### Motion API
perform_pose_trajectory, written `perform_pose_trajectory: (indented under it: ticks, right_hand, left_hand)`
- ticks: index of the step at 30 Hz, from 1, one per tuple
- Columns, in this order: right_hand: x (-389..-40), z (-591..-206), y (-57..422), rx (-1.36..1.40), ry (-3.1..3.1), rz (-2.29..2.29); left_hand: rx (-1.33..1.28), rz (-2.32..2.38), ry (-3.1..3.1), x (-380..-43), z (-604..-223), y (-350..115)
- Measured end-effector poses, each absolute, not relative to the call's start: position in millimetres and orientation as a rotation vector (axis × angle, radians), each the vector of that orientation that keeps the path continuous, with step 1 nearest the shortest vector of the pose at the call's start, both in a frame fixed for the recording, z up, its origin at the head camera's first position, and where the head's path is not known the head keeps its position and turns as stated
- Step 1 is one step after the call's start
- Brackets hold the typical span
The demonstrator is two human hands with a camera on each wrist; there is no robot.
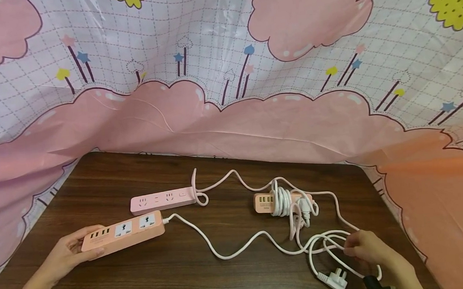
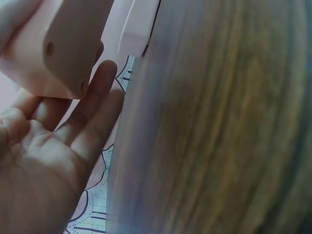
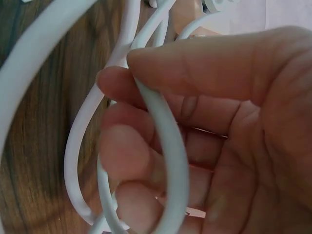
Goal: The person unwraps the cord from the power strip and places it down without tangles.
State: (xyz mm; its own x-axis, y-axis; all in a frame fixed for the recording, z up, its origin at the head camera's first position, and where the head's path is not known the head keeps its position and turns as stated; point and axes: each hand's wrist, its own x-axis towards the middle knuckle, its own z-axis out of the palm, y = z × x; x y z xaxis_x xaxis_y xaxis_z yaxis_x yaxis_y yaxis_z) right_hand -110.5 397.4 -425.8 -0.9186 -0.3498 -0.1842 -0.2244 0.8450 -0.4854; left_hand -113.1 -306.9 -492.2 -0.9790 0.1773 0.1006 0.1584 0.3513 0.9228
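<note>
My left hand [image 1: 67,247] grips the left end of a peach-coloured power strip [image 1: 126,233], thumb along its near side and fingers behind it. In the left wrist view, the end face of the strip shows above the palm. A white cord runs from the strip's right end to loose loops at the right. There my right hand [image 1: 369,247] pinches the white cord [image 3: 170,146] between thumb and index finger, the other fingers curled beneath it. The cord's white three-pin plug [image 1: 334,281] lies on the table, left of the right hand.
A pink power strip [image 1: 163,199] lies just behind the held one, its pale cord stretching right. Another peach strip [image 1: 264,203], wrapped in its white cord, sits right of centre. Cords overlap near the right hand. A patterned curtain [image 1: 230,122] hangs behind the dark wooden table [image 1: 192,281].
</note>
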Motion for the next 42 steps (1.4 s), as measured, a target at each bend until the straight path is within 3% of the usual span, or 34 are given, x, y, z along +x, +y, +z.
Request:
perform_pose_trajectory:
  ticks: [11, 29, 42]
  right_hand:
    - [-110, -429, 393, -0.601, 2.849, -0.584]
    - [-110, -439, 388, -0.667, 2.86, -0.698]
    - [-109, -425, 365, -0.555, 3.126, -0.801]
  left_hand:
    - [0.187, 1.43, 2.719, -121, -496, -315]
    - [0.24, 1.005, 2.853, -123, -479, -307]
    - [0.381, 1.109, 2.978, -127, -467, -288]
